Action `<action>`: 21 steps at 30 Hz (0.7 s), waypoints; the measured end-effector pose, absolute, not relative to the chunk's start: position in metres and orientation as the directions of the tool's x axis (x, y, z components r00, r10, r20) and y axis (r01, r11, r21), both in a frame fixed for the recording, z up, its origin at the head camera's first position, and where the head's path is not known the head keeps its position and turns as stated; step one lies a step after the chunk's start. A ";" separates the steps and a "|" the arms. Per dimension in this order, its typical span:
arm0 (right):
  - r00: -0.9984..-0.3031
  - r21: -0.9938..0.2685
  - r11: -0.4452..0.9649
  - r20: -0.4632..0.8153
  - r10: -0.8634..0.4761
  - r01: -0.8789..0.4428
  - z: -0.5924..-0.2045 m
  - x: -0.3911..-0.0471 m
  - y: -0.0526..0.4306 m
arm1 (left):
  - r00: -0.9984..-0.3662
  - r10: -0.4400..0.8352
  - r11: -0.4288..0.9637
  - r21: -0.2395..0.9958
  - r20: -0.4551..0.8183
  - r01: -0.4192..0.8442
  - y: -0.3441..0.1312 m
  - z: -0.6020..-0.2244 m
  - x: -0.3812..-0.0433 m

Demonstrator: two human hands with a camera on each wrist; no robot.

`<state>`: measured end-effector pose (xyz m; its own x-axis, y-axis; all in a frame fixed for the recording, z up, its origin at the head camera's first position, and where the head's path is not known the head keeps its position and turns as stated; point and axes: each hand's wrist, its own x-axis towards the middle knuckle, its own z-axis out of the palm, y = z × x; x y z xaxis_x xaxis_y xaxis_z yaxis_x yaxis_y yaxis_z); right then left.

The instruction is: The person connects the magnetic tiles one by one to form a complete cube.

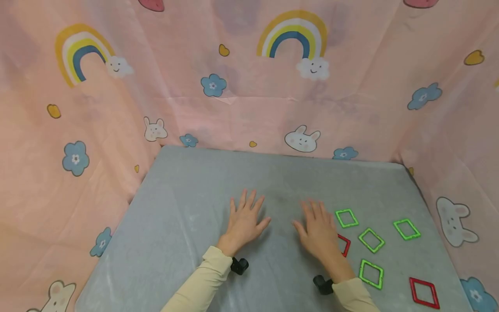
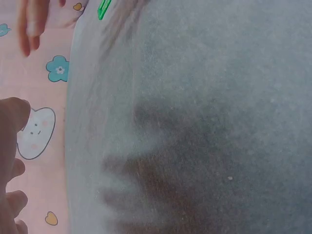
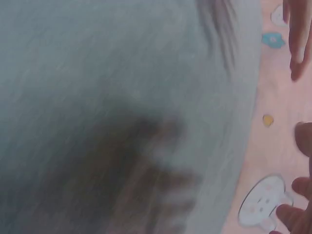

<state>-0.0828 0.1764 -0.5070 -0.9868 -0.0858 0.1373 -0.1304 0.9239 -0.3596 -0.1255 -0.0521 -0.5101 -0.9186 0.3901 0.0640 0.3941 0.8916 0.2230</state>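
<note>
Hovering over gray table (image 1: 175,208), L hand (image 1: 242,223) & R hand (image 1: 319,234) spread fingers, gripping nothing. Four green frames (image 1: 361,269) & two red frames (image 1: 347,248), approx. diamond-shaped, lie on the R side, one red partly hidden by R hand. Poss. risk: low sideways R-hand sweep clips it, shoving it into green neighbors. No container in view.

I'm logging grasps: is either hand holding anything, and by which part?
Nothing is held: the left hand and right hand are both empty, outstretched over the gray surface.
</note>
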 end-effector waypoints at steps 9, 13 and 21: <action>-0.993 -0.279 0.957 -0.113 0.045 0.075 -0.518 -0.058 0.229 | -0.913 0.402 0.875 0.263 0.077 0.407 -0.053 -0.511 -0.127; -0.969 -0.235 0.962 -0.234 0.081 0.138 -0.522 -0.049 0.242 | -0.914 0.399 0.874 0.271 0.075 0.404 -0.053 -0.512 -0.126; -0.993 -0.226 0.973 -0.118 0.028 0.054 -0.530 -0.041 0.244 | -0.921 0.388 0.883 0.270 0.040 0.384 -0.052 -0.512 -0.124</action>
<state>-0.0409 0.2441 -0.5299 -0.9927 0.0277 -0.1178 0.0539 0.9727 -0.2257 -0.1245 -0.0515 -0.5119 -0.9208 0.3880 0.0401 0.3838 0.8829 0.2704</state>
